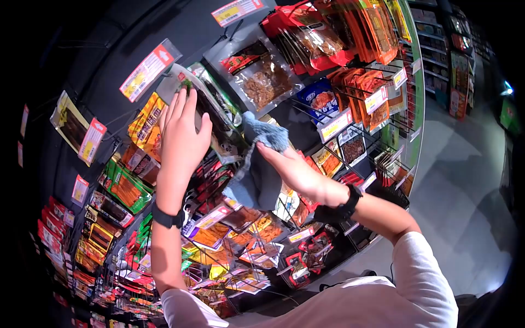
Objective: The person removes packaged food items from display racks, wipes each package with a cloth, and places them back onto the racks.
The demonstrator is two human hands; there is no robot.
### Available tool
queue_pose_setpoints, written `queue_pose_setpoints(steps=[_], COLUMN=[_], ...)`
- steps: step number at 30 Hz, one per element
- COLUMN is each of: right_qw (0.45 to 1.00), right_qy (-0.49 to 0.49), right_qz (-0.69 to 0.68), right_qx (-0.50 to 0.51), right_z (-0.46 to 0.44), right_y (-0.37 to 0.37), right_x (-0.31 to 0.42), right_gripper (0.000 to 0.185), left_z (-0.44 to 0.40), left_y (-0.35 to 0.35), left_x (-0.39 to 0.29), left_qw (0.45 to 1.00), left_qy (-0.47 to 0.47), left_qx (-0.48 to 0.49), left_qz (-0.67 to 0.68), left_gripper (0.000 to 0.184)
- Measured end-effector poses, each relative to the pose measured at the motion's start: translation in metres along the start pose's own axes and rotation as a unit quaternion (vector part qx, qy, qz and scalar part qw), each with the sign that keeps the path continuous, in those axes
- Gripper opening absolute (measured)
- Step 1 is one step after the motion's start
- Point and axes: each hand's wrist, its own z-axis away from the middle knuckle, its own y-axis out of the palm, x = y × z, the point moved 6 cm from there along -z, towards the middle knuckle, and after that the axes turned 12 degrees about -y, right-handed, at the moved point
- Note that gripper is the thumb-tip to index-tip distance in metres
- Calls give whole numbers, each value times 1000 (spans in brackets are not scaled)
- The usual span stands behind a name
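One spread left hand (183,128) touches a hanging packet (216,119); the right hand (298,172) grips a blue cloth (256,170)

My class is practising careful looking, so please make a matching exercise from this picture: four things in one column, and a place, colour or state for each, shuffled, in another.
Column one
1. cloth
2. left hand
3. wristbands
4. shirt

Column two
A. black, one on each arm
B. white, at the bottom of the picture
C. grey-blue, held in the right hand
D. in front of hanging packets, fingers pointing up

Right pairs: 1-C, 2-D, 3-A, 4-B
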Motion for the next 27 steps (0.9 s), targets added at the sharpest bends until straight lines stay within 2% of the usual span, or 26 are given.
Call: queue_pose_setpoints(steps=[1,4,5,7,8,10,12,13,15,16,19,20,22,23,24,26,27], right_qw=[1000,994,985,982,981,984,995,990,965,986,997,994,991,992,992,982,985], right_qy=[3,-60,-27,-9,49,92,61,129,262,162,49,103,114,113,111,157,126], right_qz=[0,-42,-80,-72,-64,-43,-12,-8,8,50,54,44,31,28,25,-15,27], right_qx=[1,-83,-148,-173,-174,-145,-76,-50,16,10,7,2,-67,-56,-45,-104,-115], right_z=[6,33,51,84,107,146,162,177,209,207,228,241,243,253,264,267,261], right_y=[-6,-35,-40,-52,-60,-68,-61,-60,-58,-58,-64,-69,-72,-80,-87,-96,-100], right_x=[-1,8,8,5,-7,-11,8,5,1,8,2,-4,1,-5,-11,-8,-2], right_gripper=[36,35,33,34,37,40,40,31,12,6,6,6,5,6,12,26,28], left_z=[3,14,15,16,15,12,1,-6,-22,-34,-68,-77,-95,-100,-106,-118,-124], left_y=[-2,0,4,14,20,32,36,40,60,64,96,110,132,141,149,164,172], left_x=[-7,-35,-44,-64,-75,-96,-119,-128,-141,-149,-166,-172,-190,-199,-207,-225,-232], left_qw=[1000,993,987,970,962,953,942,934,864,869,892,886,860,835,812,766,745], left_qy=[-4,-10,-15,-36,-48,-60,-51,-51,-129,-126,-114,-131,-157,-173,-187,-211,-225], left_qx=[5,57,69,106,130,150,154,162,227,231,212,228,280,318,338,373,388], left_qz=[19,103,147,216,236,257,294,314,430,418,384,383,397,414,437,478,494], left_gripper=[45,43,43,40,39,36,35,35,36,36,37,38,42,44,46,51,54])
